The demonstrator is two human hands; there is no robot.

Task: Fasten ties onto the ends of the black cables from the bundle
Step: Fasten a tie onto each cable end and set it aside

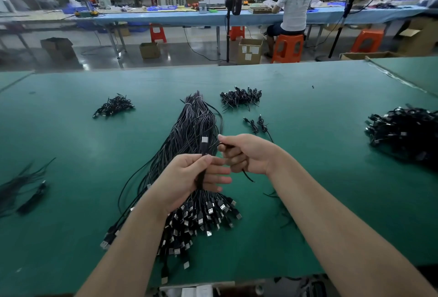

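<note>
Over the middle of the green tabletop (308, 178), the left hand (187, 178) has its grip closed round a folded black cable (203, 152), whose silver plug stands up just above the fingers. Just to its right, almost touching, the right hand (246, 154) pinches a thin black tie (247, 175), one end trailing below the fist. Directly beneath both hands lies the bundle (194, 126), plugs fanned toward the near edge, wire ends pointing away. Beyond the right hand sit two loose coiled cables (257, 126) and a small pile of finished ones (240, 98). Bare tabletop opens right of the right hand until a large heap (403, 130) at the right edge.
</note>
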